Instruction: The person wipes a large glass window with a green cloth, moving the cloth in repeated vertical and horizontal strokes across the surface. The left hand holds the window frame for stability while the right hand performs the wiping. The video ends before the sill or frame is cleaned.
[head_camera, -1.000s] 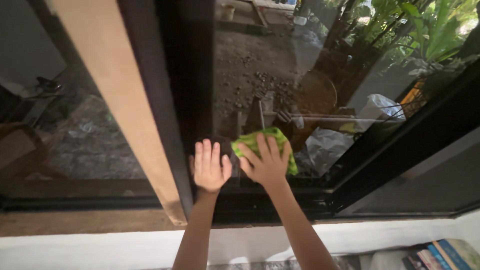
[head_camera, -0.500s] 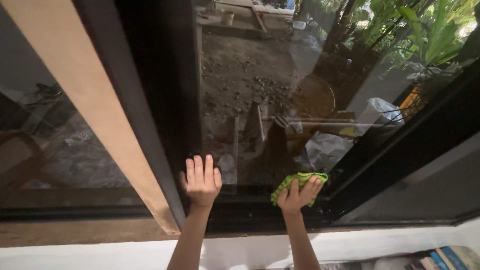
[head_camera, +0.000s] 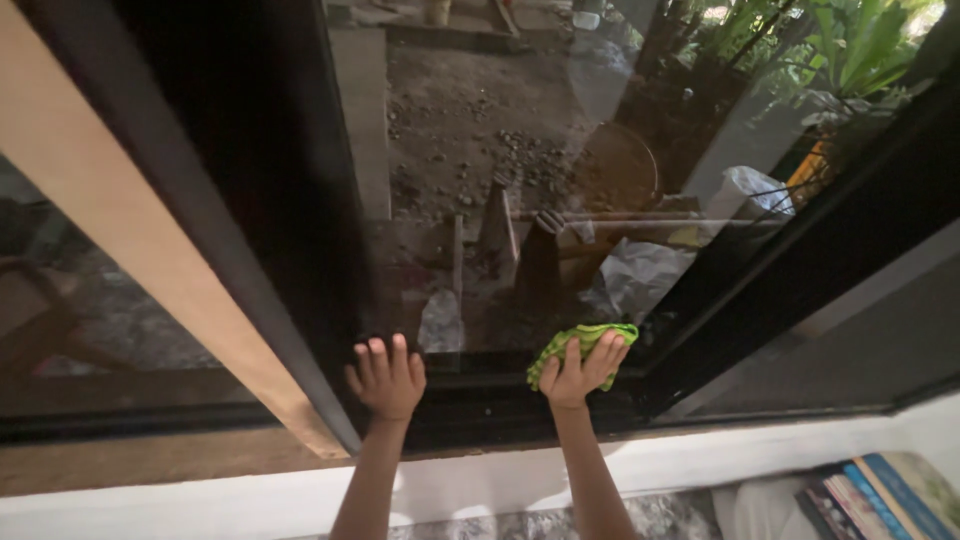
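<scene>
My right hand (head_camera: 577, 374) presses a crumpled green cloth (head_camera: 580, 346) against the lower right corner of a window pane (head_camera: 500, 180), just above the black bottom frame (head_camera: 500, 410). My left hand (head_camera: 386, 380) lies flat with fingers spread on the glass near its lower left corner, beside the black upright frame (head_camera: 300, 200). Both forearms reach up from the bottom edge of the view.
A tan wooden beam (head_camera: 130, 230) slants across the left. A white sill (head_camera: 200, 490) runs below the window. Stacked books (head_camera: 880, 490) lie at the bottom right. Outside the glass are gravel ground, plastic bags, a round basin and green plants (head_camera: 850, 50).
My right hand carried the green cloth down and to the right, from mid-pane to the lower right corner. The left hand slid slightly lower on the glass.
</scene>
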